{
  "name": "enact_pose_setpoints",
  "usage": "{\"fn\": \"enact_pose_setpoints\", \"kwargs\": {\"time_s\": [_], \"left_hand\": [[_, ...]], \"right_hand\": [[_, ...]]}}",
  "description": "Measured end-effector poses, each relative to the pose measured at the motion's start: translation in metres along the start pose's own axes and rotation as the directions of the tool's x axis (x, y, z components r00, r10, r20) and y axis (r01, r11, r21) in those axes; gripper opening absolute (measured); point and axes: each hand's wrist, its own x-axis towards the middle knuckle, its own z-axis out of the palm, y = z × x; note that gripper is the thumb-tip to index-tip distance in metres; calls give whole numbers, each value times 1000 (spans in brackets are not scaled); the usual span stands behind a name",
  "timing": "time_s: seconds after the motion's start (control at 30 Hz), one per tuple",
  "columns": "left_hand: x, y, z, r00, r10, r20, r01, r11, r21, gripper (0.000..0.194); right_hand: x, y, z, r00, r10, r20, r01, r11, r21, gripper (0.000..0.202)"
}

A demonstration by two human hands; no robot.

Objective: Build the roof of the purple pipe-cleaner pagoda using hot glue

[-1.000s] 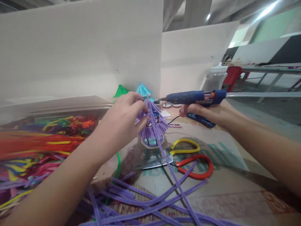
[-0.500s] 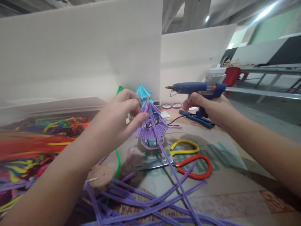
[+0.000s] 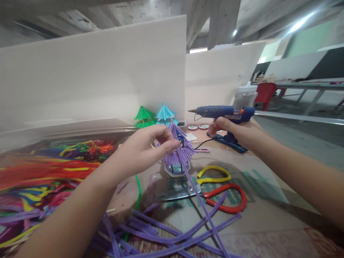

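My left hand [image 3: 158, 145] pinches a long purple pipe cleaner [image 3: 199, 200] against the upper roof of a small purple pavilion model [image 3: 176, 157]. The strip runs from the roof down toward the front edge. In my right hand [image 3: 228, 127] is a blue glue gun [image 3: 215, 111], its nozzle pointing left, up and to the right of the model, not touching it. A clear glue stick [image 3: 295, 116] sticks out of its back. Scissors [image 3: 191, 190] with one yellow and one red handle lie in front of the model.
Purple pipe cleaners [image 3: 174, 236] lie loose at the front. Colorful pipe cleaners [image 3: 48, 172] fill the left side. Behind stand a green roofed model [image 3: 144, 116], a light-blue one [image 3: 164, 113] and white boards [image 3: 107, 79]. A clear jar [image 3: 244, 96] and blue tool [image 3: 228, 142] are at right.
The view has tilted up slightly, so the table things sit lower. My left hand has shifted closer over the model's roof, uncovering the green model. The glue gun is still held beside it.
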Motion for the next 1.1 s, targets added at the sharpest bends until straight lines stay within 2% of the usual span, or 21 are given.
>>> {"fn": "enact_pose_setpoints", "kwargs": {"time_s": [0.07, 0.17, 0.33, 0.43, 0.53, 0.6, 0.67, 0.77, 0.87, 0.93, 1.1], "left_hand": [[2, -1, 1, 999, -40, -35, 38, 998, -42, 39], [3, -2, 2, 998, -52, -30, 48, 991, -126, 37], [3, -6, 3, 994, 77, 79, -61, 980, -189, 24], [4, -8, 4, 990, 139, 21, -129, 958, -254, 22], [8, -10, 4, 998, 51, -46, -63, 952, -301, 23], [9, -11, 2, 999, -31, -25, 21, 943, -331, 14], [10, -12, 0, 997, -72, -7, 66, 938, -341, 17], [8, -10, -2, 997, -62, -41, 51, 970, -238, 24], [5, -7, -2, 995, -26, -93, 20, 998, -57, 43], [5, -6, -1, 994, 10, -105, -6, 999, 34, 44], [5, -9, 5, 994, 108, 28, -112, 963, 245, 37]], "right_hand": [[0, 1, 0, 1000, -4, 10, 4, 1000, -15, 44], [1, 2, 1, 1000, -8, 17, 8, 1000, -17, 43], [2, 3, 0, 999, -18, 31, 17, 1000, 14, 44], [1, 3, 0, 999, 3, 34, -3, 1000, 23, 45], [0, 2, 0, 998, 3, 55, -7, 998, 56, 46], [0, 2, 0, 998, -9, 65, 5, 998, 57, 46], [1, 1, 0, 997, -12, 71, 9, 999, 41, 46], [1, -2, 1, 997, 0, 80, -1, 1000, 15, 46], [0, -3, 1, 996, 5, 88, -5, 1000, -6, 49], [-1, -4, 1, 996, 15, 90, -12, 1000, -25, 52], [-1, -5, 2, 997, -8, 83, 13, 998, -63, 53]]}}
